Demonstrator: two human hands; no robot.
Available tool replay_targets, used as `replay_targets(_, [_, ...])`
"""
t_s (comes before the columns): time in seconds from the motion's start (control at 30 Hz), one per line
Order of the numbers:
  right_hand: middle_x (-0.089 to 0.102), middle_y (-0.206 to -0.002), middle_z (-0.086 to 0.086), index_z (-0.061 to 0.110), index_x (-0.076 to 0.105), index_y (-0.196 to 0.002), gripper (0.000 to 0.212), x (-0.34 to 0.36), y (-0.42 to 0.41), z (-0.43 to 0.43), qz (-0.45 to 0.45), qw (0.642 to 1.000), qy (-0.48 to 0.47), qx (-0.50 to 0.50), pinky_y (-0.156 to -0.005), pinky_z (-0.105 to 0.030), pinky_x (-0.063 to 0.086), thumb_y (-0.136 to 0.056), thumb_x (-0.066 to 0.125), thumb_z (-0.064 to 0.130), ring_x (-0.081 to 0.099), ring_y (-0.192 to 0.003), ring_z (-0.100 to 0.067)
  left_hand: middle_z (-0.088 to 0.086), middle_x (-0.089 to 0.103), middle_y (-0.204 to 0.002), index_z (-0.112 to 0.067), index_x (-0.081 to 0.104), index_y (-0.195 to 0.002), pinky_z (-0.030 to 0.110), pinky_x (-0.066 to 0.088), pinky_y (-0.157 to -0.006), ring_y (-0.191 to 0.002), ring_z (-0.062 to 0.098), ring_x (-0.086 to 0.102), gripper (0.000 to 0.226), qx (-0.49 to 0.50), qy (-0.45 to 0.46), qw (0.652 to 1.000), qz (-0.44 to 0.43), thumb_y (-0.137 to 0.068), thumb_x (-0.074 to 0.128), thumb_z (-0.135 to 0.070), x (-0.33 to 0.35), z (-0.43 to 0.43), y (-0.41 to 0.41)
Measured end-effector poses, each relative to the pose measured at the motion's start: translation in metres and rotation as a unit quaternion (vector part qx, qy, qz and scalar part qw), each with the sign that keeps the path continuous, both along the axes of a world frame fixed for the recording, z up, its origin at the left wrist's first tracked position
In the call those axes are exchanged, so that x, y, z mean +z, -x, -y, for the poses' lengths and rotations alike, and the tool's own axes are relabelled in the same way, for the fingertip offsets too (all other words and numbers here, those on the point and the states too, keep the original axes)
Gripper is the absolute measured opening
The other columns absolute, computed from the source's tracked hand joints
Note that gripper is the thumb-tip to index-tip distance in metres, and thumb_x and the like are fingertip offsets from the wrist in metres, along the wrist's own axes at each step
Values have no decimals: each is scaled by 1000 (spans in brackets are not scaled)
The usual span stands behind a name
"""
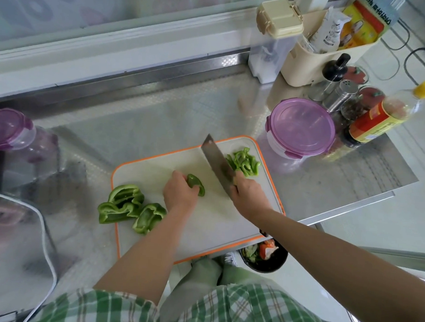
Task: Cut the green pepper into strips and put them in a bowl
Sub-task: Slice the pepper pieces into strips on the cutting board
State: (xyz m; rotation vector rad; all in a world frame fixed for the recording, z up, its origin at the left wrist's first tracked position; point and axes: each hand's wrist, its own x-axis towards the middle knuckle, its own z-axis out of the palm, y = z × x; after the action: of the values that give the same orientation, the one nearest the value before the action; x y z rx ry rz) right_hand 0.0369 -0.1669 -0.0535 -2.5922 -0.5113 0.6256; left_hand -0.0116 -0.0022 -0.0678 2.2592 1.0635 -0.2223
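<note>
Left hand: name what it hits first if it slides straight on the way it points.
The left hand grips a pepper piece; beyond that, probably the cleaver blade, depth unclear.

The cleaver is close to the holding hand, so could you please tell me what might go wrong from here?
The left hand grips a small pepper piece near the cleaver held by the right hand; a slip could nick the fingers. The uncut pepper pieces straddle the left edge of the cutting board and might get nudged off it.
</note>
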Motion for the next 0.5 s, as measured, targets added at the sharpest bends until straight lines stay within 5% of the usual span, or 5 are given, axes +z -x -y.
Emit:
replay_targets(0.1, [49, -75, -11, 10, 34, -92, 10, 2, -2, 0, 5, 999, -29, -33, -56, -35, 32, -96, 42, 14, 48, -66, -34, 10, 67, -108, -9, 58, -111, 33, 42, -87, -108, 30, 60, 39, 10, 23, 1000, 5, -82, 74, -28, -1, 8, -2])
replay_targets(0.23, [46, -68, -10, 13, 30, -87, 18, 5, 7, -5, -3, 998, -39, 42, -52, -37, 32, -96, 45, 18, 46, -60, -33, 9, 67, -108, -9, 60, -109, 32, 42, -85, -107, 29, 60, 34, 14, 37, 999, 3, -84, 71, -29, -5, 18, -3])
replay_targets(0.5, [39, -63, -3, 15, 29, -89, 17, 8, 13, -10, 9, 998, -2, 56, -53, -36, 31, -99, 41, 21, 44, -60, -32, 6, 73, -85, -17, 59, -95, 36, 50, -84, -82, 25, 70, 25, 59, 87, 994, 11, -81, 73, -33, -18, 17, -2])
